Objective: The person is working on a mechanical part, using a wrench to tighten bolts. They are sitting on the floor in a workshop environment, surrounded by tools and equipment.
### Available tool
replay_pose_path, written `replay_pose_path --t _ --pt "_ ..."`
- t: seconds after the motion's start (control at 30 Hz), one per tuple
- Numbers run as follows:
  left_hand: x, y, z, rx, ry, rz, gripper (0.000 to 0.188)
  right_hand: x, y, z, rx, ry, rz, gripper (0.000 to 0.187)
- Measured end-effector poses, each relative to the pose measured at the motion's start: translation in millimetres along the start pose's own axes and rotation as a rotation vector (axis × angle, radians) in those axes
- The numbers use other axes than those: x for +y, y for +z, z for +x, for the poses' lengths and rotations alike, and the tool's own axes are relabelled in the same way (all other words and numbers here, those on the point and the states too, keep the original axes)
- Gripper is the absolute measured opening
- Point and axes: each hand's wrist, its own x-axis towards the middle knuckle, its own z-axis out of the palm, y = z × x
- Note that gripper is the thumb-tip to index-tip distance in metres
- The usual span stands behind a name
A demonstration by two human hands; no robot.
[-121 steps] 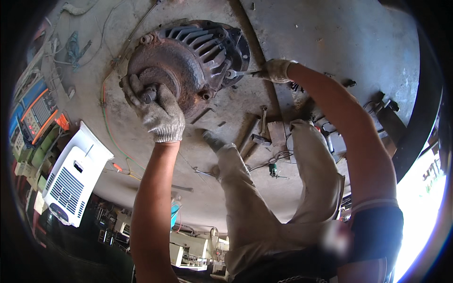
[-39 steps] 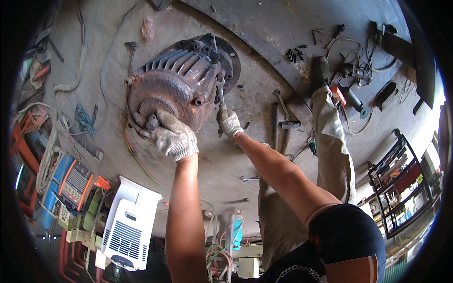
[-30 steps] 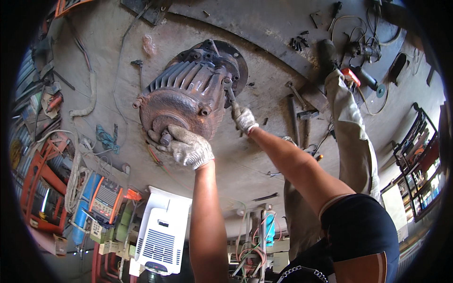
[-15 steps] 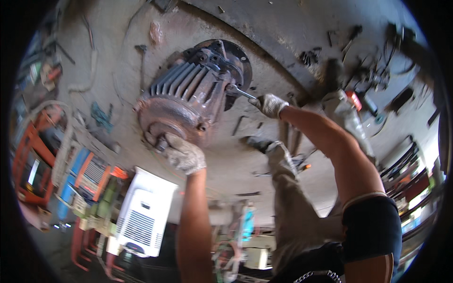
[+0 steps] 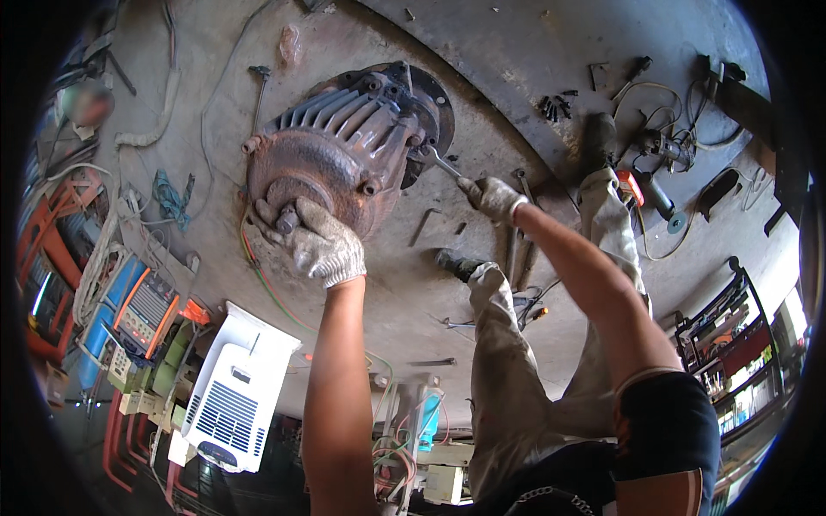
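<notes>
A rusty, finned electric motor (image 5: 311, 159) lies on its side on the concrete floor, its round flange (image 5: 441, 107) at the far end. My left hand (image 5: 323, 245), in a whitish knitted glove, has its fingers curled round the stubby shaft (image 5: 286, 220) at the motor's near end. My right hand (image 5: 496, 199), gloved as well, grips a metal wrench (image 5: 446, 165). The wrench's head sits against the motor's right side near the flange; the fastener there is too small to make out.
Beside my boot (image 5: 456, 262) lie a hex key (image 5: 425, 225) and long wrenches. An angle grinder (image 5: 661, 193) is at right, black bolts (image 5: 556, 106) farther off. A T-handle tool (image 5: 260, 90) lies left of the motor. A white vented appliance (image 5: 237, 396) stands at lower left.
The whole view has shifted slightly and become sharper. The wrench handle slants a little more toward me, with my right hand slightly lower. My left hand stays at the shaft.
</notes>
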Motion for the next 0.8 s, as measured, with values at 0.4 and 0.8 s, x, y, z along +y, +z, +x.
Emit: replay_pose_path --t 0.4,0.8 --pt "-2.2 -1.0 -1.5 -0.038 0.011 0.055 0.054 -17.7 112.8 14.5 0.124 0.036 0.642 0.069" --pt "-15.7 2.2 -5.5 -0.117 0.004 0.092 0.052 0.0 98.9 54.5 0.346 -0.124 0.373 0.069"
